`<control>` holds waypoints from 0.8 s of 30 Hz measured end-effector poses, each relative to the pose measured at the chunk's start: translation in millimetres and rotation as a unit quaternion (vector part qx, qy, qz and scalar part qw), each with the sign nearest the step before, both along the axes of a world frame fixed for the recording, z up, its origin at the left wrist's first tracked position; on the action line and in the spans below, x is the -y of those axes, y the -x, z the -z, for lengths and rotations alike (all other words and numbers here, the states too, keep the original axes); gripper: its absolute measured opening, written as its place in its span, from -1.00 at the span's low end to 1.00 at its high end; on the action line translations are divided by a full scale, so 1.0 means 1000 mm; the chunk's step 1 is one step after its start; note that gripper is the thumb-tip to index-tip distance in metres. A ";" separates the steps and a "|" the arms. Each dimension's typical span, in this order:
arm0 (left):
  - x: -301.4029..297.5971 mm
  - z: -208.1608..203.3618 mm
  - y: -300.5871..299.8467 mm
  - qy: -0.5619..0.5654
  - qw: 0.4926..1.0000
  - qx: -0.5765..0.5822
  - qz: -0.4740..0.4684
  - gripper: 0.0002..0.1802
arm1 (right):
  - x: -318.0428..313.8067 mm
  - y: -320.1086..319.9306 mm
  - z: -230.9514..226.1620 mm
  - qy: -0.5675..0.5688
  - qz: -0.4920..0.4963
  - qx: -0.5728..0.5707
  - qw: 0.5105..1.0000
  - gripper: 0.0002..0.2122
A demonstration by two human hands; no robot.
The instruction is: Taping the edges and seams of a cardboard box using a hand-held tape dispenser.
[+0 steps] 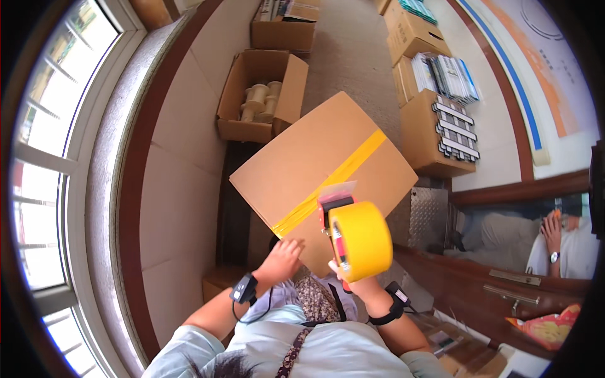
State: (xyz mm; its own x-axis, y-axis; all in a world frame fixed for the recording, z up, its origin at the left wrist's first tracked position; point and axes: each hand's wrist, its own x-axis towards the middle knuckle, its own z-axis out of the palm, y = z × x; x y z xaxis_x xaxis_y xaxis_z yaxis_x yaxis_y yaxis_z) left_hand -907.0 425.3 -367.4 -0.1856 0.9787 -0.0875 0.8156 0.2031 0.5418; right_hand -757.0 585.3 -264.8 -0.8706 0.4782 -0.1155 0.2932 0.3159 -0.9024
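One closed cardboard box [321,170] is seen at the centre of the frame, tilted, with one strip of yellow tape [334,178] run diagonally across its top. One tape dispenser [353,236], red-framed and loaded with a fat yellow roll, is gripped in the right hand [353,283], fingers wrapped round the handle below the roll, wrist cocked upward at lower centre. The left hand [282,259] is laid against the box's near lower edge, fingers spread and pressed flat, forearm brought in from the lower left. A black band is worn on each wrist, two in all. Beyond, one open carton of pale spools [261,94] is placed at upper centre, and stacked cartons [428,126] are ranged along the right. A strip of bare floor is left between them above the box; a pale wall panel [179,189] closes off the left.
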 end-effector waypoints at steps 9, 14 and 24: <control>-0.086 0.083 0.048 0.030 0.982 -0.153 0.108 -0.28 | 0.034 -0.066 0.018 0.219 0.261 0.023 0.940 -0.76; -0.082 0.129 0.050 0.088 0.976 -0.193 0.051 -0.25 | 0.052 -0.091 -0.011 0.323 0.268 -0.018 0.907 -0.80; -0.079 0.118 0.027 0.057 0.970 -0.166 -0.166 -0.24 | 0.065 -0.108 0.001 0.292 0.328 -0.025 0.898 -0.80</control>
State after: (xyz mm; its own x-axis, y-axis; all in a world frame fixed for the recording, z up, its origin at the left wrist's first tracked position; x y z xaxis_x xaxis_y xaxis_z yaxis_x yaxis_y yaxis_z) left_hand -934.4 504.5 -485.3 -0.5260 0.8473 -0.0733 0.8202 0.5282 0.2196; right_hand -648.8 520.4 -265.5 -0.4340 0.7608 -0.4825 0.1978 -0.4420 -0.8749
